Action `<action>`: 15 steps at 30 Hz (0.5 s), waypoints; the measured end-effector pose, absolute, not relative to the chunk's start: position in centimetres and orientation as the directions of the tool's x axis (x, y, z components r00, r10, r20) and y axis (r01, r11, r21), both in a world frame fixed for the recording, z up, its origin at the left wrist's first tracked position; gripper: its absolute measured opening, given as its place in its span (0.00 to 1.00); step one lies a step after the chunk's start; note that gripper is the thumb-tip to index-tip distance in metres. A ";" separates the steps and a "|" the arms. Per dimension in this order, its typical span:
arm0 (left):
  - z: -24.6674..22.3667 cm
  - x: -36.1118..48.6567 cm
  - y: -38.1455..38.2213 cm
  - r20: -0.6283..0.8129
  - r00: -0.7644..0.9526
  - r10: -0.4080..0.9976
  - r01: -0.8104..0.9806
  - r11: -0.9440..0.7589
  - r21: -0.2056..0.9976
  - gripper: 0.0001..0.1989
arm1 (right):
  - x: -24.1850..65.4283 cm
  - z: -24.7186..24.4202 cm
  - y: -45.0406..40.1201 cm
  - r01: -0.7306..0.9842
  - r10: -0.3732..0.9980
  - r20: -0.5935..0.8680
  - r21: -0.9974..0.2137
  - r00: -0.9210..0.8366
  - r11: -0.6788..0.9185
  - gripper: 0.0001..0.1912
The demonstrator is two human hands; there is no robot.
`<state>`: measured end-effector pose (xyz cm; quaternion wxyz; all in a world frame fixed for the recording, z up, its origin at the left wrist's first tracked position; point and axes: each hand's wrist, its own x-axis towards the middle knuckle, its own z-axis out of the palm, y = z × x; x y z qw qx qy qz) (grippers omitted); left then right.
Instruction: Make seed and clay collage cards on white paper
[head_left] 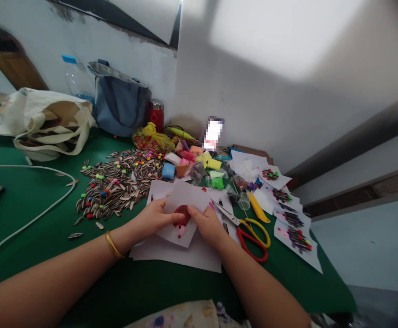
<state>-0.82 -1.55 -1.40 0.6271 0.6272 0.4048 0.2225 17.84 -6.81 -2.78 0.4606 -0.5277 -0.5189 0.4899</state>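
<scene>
My left hand (pixel 152 221) grips the left side of a white paper sheet (pixel 185 196), its thumb on a dark red clay shape (pixel 182 214). A pink clay part (pixel 179 231) with small dark and red dots adjoins the red shape. From the right, my right hand (pixel 210 223) holds the same sheet, thumb pressing the red shape's upper edge. Under the held sheet lie more white papers (pixel 199 259). Scissors (pixel 253 237) with red and yellow handles rest just right of my right hand.
Striped seeds (pixel 123 177) mixed with coloured beads lie at the left. Clay packets (pixel 183 169) sit behind the papers. A yellow cutter (pixel 258 208) and several decorated sheets (pixel 296 237) are at the right. Bags (pixel 120 107), a red flask (pixel 156 116) and a phone (pixel 213 134) stand at the back.
</scene>
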 end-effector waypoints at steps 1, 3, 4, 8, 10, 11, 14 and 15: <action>-1.4 -0.8 -1.5 -0.231 0.570 0.788 0.224 0.121 0.967 0.17 | 17.9 -2.8 -6.8 0.091 0.999 -0.036 -0.995 -0.018 -0.034 0.20; -1.4 -0.8 -1.5 -0.233 0.546 0.805 0.233 0.121 0.965 0.17 | 18.0 -3.0 -6.8 0.068 0.998 -0.048 -0.997 -0.037 -0.045 0.21; -1.3 -0.8 -1.5 -0.235 0.531 0.814 0.241 0.121 0.963 0.17 | 18.0 -3.0 -6.8 0.049 0.996 -0.072 -0.996 -0.055 -0.069 0.21; -1.1 -0.9 -1.4 -0.241 0.516 0.822 0.222 0.143 0.964 0.18 | 18.0 -3.0 -6.7 0.016 0.979 -0.161 -0.987 -0.122 -0.161 0.22; -1.0 -1.1 -1.2 -0.204 0.513 0.834 0.203 0.114 0.973 0.18 | 17.8 -2.8 -6.7 0.043 0.983 -0.134 -0.991 -0.127 -0.130 0.20; -0.9 -1.2 -1.1 -0.180 0.510 0.841 0.196 0.090 0.976 0.19 | 17.8 -2.8 -6.7 0.054 0.984 -0.120 -0.992 -0.133 -0.114 0.18; -0.4 -1.8 -0.5 -0.168 0.497 0.851 0.180 0.089 0.980 0.21 | 18.2 -3.0 -6.6 0.067 0.980 -0.100 -0.994 -0.173 -0.089 0.17; -0.1 -2.0 -0.2 -0.205 0.497 0.843 0.183 0.129 0.975 0.22 | 18.6 -3.0 -6.5 0.075 0.979 -0.087 -0.994 -0.183 -0.075 0.17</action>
